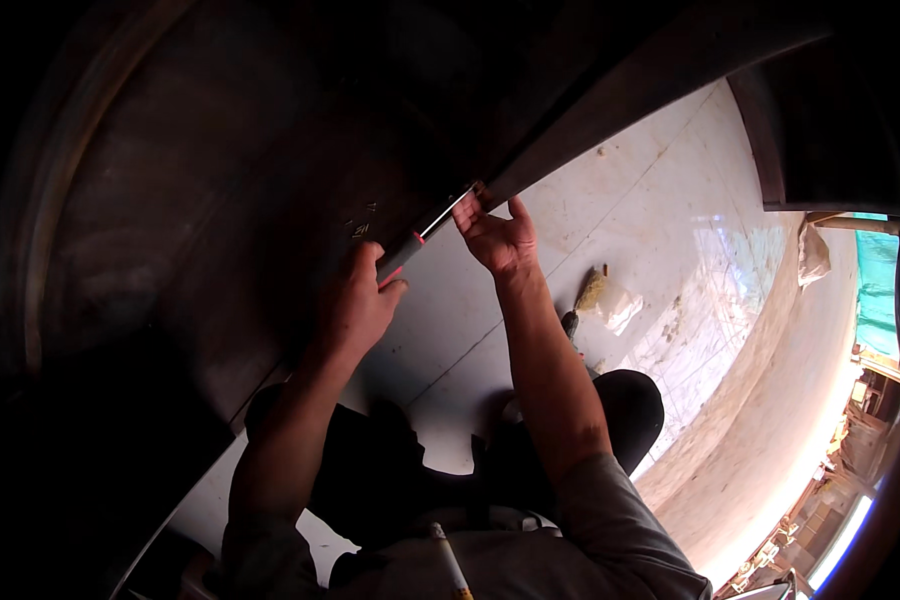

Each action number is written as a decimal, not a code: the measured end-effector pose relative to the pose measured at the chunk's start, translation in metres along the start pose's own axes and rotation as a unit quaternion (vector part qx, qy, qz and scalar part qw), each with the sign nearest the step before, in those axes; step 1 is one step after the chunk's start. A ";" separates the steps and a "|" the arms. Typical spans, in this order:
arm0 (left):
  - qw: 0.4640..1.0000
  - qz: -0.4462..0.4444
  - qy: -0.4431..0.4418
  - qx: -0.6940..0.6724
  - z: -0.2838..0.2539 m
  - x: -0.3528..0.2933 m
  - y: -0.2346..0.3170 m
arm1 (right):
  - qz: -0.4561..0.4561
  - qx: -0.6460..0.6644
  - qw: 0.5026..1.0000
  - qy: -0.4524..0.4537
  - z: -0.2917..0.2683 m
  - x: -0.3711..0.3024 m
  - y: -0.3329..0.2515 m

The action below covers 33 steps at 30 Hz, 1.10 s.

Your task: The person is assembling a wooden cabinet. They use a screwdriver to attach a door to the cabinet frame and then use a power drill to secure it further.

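Observation:
My left hand [358, 300] is closed round the dark and red handle of a screwdriver [404, 256]. Its bright shaft slants up and to the right, and its tip meets a small brownish fitting [479, 187] at the edge of a dark wooden panel [570, 135]. Beside that tip is my right hand [497, 235], palm up, thumb held apart and fingers reaching toward the fitting. Shadow partly hides those fingertips. On the dark surface left of the shaft lie several small screws [362, 226].
A brush [592, 292] and a crumpled pale bag [622, 308] lie on the white tiled floor [660, 200] at right. A cigarette [450, 562] shows low in the middle. Dark wooden furniture [150, 180] fills the left; green sheeting [876, 285] hangs far right.

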<state>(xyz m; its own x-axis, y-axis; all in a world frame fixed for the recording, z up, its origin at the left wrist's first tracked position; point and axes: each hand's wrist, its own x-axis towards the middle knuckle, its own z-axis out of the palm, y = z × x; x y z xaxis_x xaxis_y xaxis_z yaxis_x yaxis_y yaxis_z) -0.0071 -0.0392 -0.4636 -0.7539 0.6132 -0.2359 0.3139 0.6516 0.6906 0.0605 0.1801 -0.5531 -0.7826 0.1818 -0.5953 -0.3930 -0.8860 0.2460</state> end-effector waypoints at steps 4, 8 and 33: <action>0.977 -0.131 -0.103 -0.131 -0.004 0.015 -0.002 | -0.012 -0.013 1.000 0.002 0.000 0.001 0.000; 0.891 -0.292 -0.228 -0.264 -0.018 0.021 -0.005 | -0.006 0.007 1.000 0.011 0.003 -0.002 0.002; 0.991 -0.088 -0.057 -0.082 -0.007 0.013 -0.002 | 0.006 -0.007 0.999 -0.035 -0.006 0.002 -0.004</action>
<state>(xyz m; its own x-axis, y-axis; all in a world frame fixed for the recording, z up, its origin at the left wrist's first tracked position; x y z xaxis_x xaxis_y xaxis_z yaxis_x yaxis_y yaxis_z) -0.0220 -0.0354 -0.4629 -0.7155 0.5485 -0.4326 0.0774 0.6777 0.7313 0.0635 0.1818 -0.5596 -0.8198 0.1997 -0.5367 -0.3761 -0.8945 0.2418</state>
